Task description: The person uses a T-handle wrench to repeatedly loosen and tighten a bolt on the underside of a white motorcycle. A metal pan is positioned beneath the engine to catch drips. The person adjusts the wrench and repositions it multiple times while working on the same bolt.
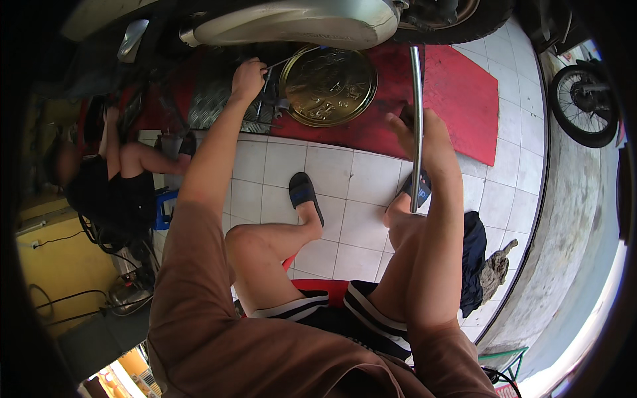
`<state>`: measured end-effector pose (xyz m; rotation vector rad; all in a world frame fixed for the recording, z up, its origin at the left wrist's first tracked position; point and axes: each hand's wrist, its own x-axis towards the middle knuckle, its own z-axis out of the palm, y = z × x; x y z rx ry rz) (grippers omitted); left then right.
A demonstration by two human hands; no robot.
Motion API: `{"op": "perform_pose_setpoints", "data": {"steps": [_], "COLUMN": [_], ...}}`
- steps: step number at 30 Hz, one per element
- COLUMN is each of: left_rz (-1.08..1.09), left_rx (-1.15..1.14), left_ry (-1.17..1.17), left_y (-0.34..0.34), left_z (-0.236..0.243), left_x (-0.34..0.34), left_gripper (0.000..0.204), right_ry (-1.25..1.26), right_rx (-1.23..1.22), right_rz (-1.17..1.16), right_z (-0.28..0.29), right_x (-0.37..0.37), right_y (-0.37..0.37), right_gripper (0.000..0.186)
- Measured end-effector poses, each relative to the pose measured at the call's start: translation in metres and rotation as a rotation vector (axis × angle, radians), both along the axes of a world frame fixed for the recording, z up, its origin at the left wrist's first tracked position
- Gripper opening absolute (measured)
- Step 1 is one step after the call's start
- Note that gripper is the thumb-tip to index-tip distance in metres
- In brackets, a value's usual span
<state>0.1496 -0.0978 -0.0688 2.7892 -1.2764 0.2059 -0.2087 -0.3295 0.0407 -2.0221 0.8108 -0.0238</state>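
Observation:
My left hand (249, 79) is closed around a thin metal rod-like tool (267, 81), just below the underside of a motorcycle. How the tool ends is hard to make out. My right hand (434, 139) is at a long silvery metal tube (417, 93), which runs from below the motorcycle's tyre down toward my right foot. The tube crosses in front of this hand and hides part of its grip; some fingertips stick out on its left side, beside a small dark patch. Between both hands lies a round gold-coloured tray (328, 86) with a raised pattern.
The motorcycle's silvery casing (298, 23) and tyre (474, 26) fill the top, above a red platform (464, 99). A wrench (281, 105) lies beside the tray. Another person (113, 176) sits at the left. Dark cloth (472, 265) lies at right, below another motorcycle's wheel (584, 106).

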Motion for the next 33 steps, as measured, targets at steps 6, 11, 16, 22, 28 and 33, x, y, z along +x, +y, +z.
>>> {"op": "perform_pose_setpoints", "data": {"steps": [6,11,16,22,28,33], "left_rz": [0.098,0.09,-0.38,-0.403,-0.321,-0.214], "left_rx": [0.123,-0.063,-0.297,-0.21,-0.285,-0.481], "left_ry": [-0.065,-0.141,0.503,0.504,0.513,0.642], "left_y": [-0.014,-0.04,-0.106,-0.123,-0.121,-0.108], "left_z": [-0.004,-0.028,-0.048,-0.045,-0.051,-0.047], "left_x": [0.006,-0.017,-0.097,-0.151,-0.164,-0.168], "left_gripper": [0.016,0.023,0.034,0.032,0.026,0.024], "right_ry": [0.009,-0.012,-0.156,-0.15,-0.282,-0.361], "right_rx": [-0.008,-0.048,0.136,0.132,0.351,0.485], "right_rz": [0.006,-0.037,-0.253,-0.203,-0.255,-0.305], "right_z": [-0.012,-0.015,-0.028,-0.009,0.0,0.019], "right_x": [0.001,0.004,0.007,-0.001,-0.005,-0.003], "right_y": [-0.005,-0.006,-0.012,-0.017,-0.02,-0.013], "right_gripper": [0.039,0.052,0.058,0.045,0.029,0.021]}}
